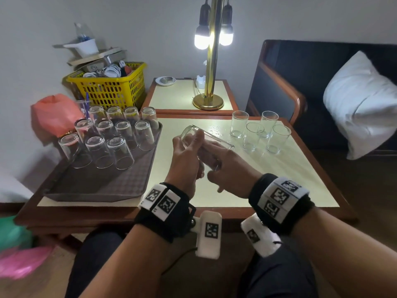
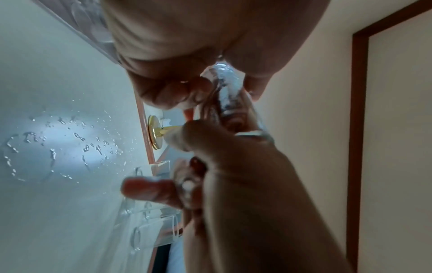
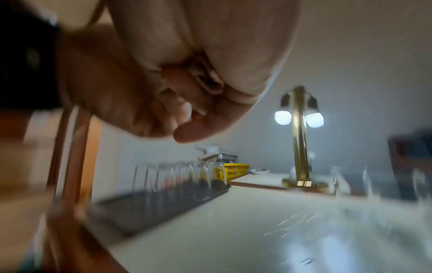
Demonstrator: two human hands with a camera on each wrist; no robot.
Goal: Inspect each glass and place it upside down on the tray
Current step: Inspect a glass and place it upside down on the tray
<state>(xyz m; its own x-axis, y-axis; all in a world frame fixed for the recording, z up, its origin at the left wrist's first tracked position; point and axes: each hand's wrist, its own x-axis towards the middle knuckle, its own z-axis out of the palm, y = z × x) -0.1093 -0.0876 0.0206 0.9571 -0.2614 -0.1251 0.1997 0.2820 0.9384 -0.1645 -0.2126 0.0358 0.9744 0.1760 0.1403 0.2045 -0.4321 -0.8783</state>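
A clear glass point(image 1: 211, 139) lies tilted on its side in the air above the middle of the table, held between both hands. My left hand point(image 1: 187, 153) curls round its left end; in the left wrist view the glass point(image 2: 225, 92) shows between that hand's fingertips. My right hand point(image 1: 221, 166) grips the right part from below. Its fingers are curled in the blurred right wrist view, where the glass itself is not plain. The brown tray point(image 1: 103, 183) on the left carries several upside-down glasses point(image 1: 120, 151). Several upright glasses point(image 1: 253, 136) stand at the table's back right.
Water drops point(image 2: 70, 144) lie on the pale tabletop. A brass lamp point(image 1: 209, 100) stands on the side table behind. A yellow basket point(image 1: 111, 89) and a red bag point(image 1: 53, 115) sit behind the tray. The tray's front half is bare. A sofa with a white pillow point(image 1: 363, 104) is at right.
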